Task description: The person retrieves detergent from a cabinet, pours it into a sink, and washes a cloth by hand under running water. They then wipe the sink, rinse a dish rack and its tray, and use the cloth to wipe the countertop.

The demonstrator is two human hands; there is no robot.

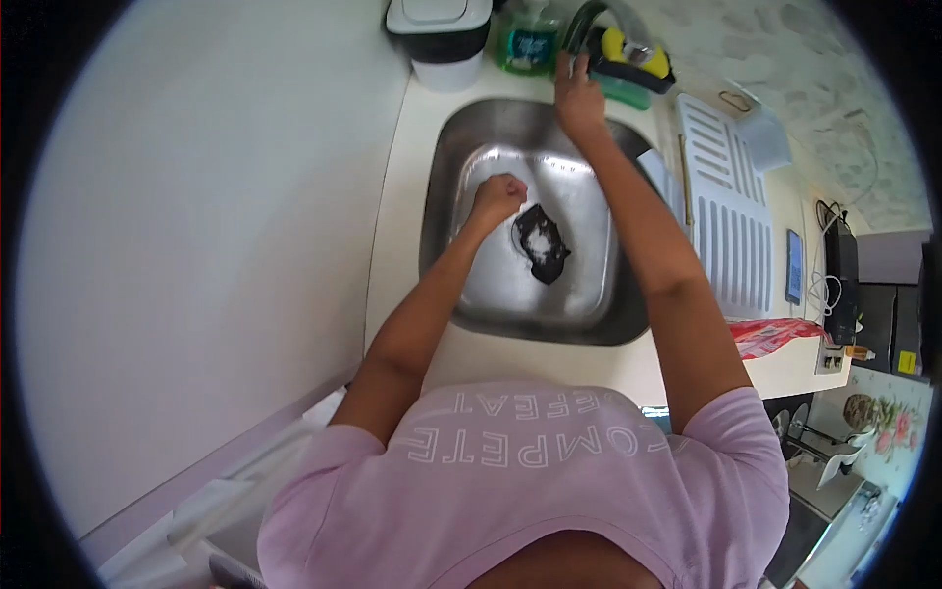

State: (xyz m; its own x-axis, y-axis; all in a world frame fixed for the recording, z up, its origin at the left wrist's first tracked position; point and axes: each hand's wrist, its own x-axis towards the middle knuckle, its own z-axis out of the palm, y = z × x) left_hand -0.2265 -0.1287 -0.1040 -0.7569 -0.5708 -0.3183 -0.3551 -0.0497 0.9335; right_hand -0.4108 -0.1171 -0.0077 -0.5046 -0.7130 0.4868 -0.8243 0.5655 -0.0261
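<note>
Inside the steel sink [471,285], my left hand [498,198] is closed with the fingers curled in; what it may hold is hidden. Just right of it, a crumpled black cloth-like piece [552,265] lies on the sink bottom over the drain area, with white suds or powder [539,242] on it. My right hand [579,96] reaches past the sink's back rim, two fingers stretched out and apart. Those fingertips are right at the lower end of a dark curved tap [579,27].
Behind the sink stand a white-and-black container [442,49], a green soap bottle [530,44] and a black holder with a yellow sponge [628,54]. A white dish rack [731,206], a phone [794,265] and red-and-white plastic [775,337] lie to the right. A wall [216,216] borders the left.
</note>
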